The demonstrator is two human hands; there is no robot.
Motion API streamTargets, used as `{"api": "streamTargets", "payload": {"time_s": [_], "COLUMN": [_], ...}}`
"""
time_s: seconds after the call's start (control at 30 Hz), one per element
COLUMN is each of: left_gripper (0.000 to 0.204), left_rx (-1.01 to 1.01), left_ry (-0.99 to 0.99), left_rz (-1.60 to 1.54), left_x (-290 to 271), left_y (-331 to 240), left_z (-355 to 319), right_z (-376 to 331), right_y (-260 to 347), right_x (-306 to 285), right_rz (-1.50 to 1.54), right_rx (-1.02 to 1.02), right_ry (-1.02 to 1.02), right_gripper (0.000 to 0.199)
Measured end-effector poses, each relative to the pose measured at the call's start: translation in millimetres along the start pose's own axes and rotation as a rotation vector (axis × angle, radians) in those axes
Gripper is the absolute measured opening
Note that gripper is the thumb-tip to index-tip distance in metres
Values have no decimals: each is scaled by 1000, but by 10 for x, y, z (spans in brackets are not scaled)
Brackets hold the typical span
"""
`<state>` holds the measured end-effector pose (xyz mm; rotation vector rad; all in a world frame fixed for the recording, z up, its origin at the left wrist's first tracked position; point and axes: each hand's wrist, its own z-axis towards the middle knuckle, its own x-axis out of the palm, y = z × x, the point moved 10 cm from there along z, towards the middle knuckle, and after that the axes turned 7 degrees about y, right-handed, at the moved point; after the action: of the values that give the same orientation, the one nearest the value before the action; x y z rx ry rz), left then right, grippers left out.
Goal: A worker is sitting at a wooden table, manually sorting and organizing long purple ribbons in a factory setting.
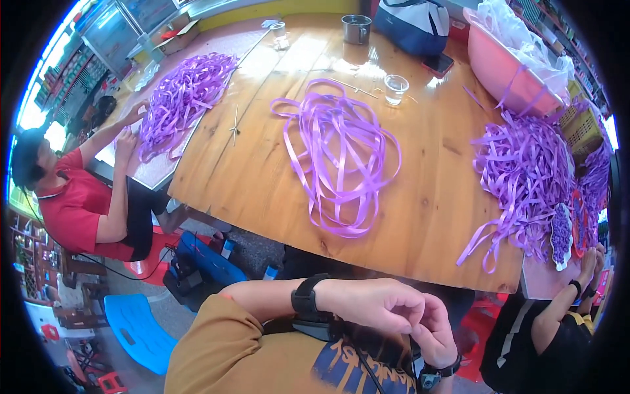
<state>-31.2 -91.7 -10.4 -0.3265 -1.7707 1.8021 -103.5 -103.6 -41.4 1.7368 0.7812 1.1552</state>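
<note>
Around the purple ribbon coil [338,148], mid-table [230,174]: steel mug [356,30] at twelve, clear cup [395,90] at one, ribbon heap [522,177] at three, second heap [184,98] at ten; its long axis runs roughly twelve to six; beyond the near edge, at five, left hand [377,304] and right hand [438,333] curl together, grip unclear.

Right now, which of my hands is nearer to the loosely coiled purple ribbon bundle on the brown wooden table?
Left. Your left hand is on your side of the wooden table, below the ribbon bundle in the picture; your right hand is beside it, farther right and away.
</note>
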Motion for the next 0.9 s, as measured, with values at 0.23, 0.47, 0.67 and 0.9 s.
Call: {"api": "streamTargets", "payload": {"time_s": [0.23, 0.47, 0.67, 0.9], "left_gripper": [10, 11, 8, 22], "left_rx": [-23, -85, -203, -271], "left_ry": [-45, -96, -325, -270], "left_rz": [42, 7, -216, -163], "left_x": [-23, -131, -331, -264], "left_y": [52, 39, 107, 109], "left_z": [-71, -95, -243, -124], "right_z": [-3, 41, 70, 23], "right_y": [-81, 127, 427, 567], "right_x": [-120, -223, -214, -192], "right_rz": [-257, -510, -331, -460], "right_rx": [17, -38, -153, -262], "right_ry": [-87, -284, -273, -276], "right_gripper": [26, 7, 8, 13]}}
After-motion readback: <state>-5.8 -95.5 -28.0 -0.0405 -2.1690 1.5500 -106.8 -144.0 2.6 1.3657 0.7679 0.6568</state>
